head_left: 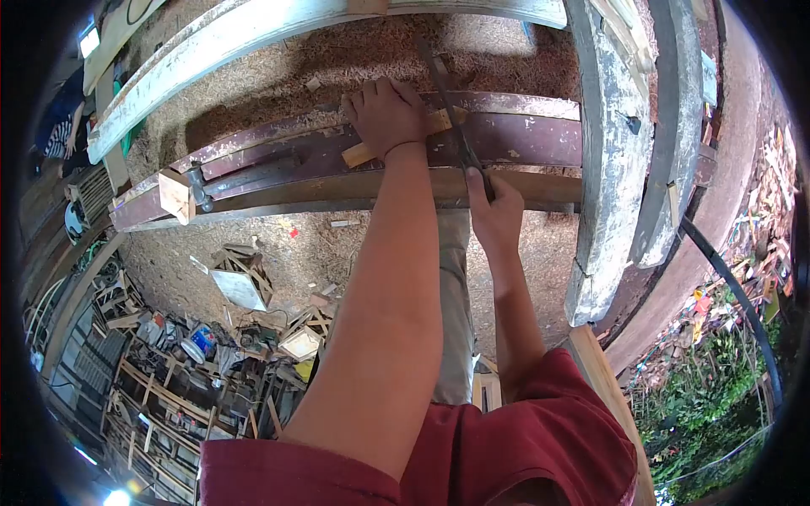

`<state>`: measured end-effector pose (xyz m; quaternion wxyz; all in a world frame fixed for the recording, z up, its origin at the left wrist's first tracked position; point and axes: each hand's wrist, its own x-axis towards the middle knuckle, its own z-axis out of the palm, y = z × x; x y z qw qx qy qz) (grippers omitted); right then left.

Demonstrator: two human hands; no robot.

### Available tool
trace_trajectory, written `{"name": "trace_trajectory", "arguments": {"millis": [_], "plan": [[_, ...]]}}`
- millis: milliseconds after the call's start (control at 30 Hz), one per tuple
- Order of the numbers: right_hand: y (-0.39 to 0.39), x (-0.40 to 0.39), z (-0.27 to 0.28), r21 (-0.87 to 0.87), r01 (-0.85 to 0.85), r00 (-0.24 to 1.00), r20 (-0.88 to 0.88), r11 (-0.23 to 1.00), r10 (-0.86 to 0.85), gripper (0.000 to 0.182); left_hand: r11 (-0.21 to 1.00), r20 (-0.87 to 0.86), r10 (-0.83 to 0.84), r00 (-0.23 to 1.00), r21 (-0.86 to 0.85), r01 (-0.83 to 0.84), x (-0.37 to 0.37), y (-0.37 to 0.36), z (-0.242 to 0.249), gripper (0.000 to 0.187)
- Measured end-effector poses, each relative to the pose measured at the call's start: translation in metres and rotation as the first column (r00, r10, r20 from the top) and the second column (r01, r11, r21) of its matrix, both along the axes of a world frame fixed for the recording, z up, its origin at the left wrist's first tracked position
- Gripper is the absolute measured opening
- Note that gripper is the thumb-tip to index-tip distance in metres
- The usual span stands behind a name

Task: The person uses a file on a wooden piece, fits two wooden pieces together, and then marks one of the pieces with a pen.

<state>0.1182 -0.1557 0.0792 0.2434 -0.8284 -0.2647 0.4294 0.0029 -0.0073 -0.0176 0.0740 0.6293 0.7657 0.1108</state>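
Observation:
My left hand [386, 116] presses a short strip of light wood [358, 157] onto a dark reddish-brown beam [531, 139], its fingers curled over the far side. The strip lies slantwise across the beam and sticks out on both sides of the hand. My right hand [496, 209] is closed around the handle of a handsaw [451, 114]. The narrow dark blade points away from me and crosses the strip just right of my left hand.
A hammer [199, 189] and a wood block [175, 196] rest at the beam's left end. Thick whitish beams [609, 169] stand close on the right; another pale beam [228, 42] runs along the far side. Shavings cover the floor [169, 261], with a stool [240, 287] below.

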Motion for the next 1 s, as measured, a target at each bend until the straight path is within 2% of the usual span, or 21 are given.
{"name": "trace_trajectory", "arguments": {"millis": [133, 333, 433, 533, 600, 667, 700, 767, 800, 867, 1000], "plan": [[0.011, 0.0, -0.004, -0.097, -0.025, 0.998, -0.066, 0.995, 0.019, 0.056, 1.0, -0.017, -0.004, 1.0, -0.009, 0.004, -0.001, 0.001, 0.002, 0.035], [0.01, -0.002, -0.016, -0.081, -0.012, 0.999, -0.051, 0.997, 0.008, 0.057, 1.0, -0.021, -0.013, 1.0, 0.016, 0.014, -0.002, 0.001, -0.001, 0.035], [0.009, -0.01, -0.011, -0.05, -0.048, 0.998, 0.047, 0.998, 0.051, 0.057, 1.0, -0.011, -0.009, 1.0, -0.003, 0.009, -0.004, 0.003, -0.001, 0.036], [-0.05, -0.017, 0.004, -0.077, -0.027, 0.992, 0.122, 0.997, 0.036, 0.054, 0.999, 0.01, 0.016, 1.0, 0.032, -0.016, -0.003, -0.003, -0.005, 0.036], [-0.103, -0.01, 0.02, -0.198, -0.036, 0.996, 0.07, 0.98, 0.051, 0.051, 0.998, 0.014, 0.023, 1.0, 0.058, -0.024, -0.002, 0.001, -0.005, 0.036], [-0.131, -0.001, 0.027, -0.198, -0.001, 0.997, 0.076, 0.98, 0.016, 0.049, 0.999, 0.0, 0.006, 1.0, 0.039, -0.006, 0.0, -0.001, 0.001, 0.036], [-0.133, -0.001, 0.033, -0.16, 0.061, 0.998, 0.043, 0.985, -0.055, 0.047, 0.999, -0.012, 0.002, 1.0, 0.041, -0.002, 0.0, -0.002, 0.001, 0.036], [-0.129, 0.002, 0.038, -0.082, 0.18, 0.982, -0.04, 0.98, -0.183, 0.046, 0.999, -0.041, 0.002, 0.999, 0.053, 0.0, 0.0, -0.001, 0.0, 0.035], [-0.12, 0.0, 0.033, -0.078, 0.205, 0.978, -0.029, 0.976, -0.207, 0.05, 1.0, -0.039, 0.003, 0.999, -0.004, -0.003, 0.0, 0.001, 0.002, 0.036], [-0.085, -0.001, 0.025, -0.06, 0.104, 0.994, 0.027, 0.993, -0.103, 0.05, 0.993, -0.034, -0.003, 0.999, -0.122, -0.001, 0.0, 0.003, 0.01, 0.039], [0.002, 0.0, 0.023, -0.056, 0.033, 0.999, 0.006, 0.998, -0.033, 0.051, 0.995, -0.017, -0.007, 1.0, -0.1, 0.005, -0.001, 0.004, 0.008, 0.037]]}}
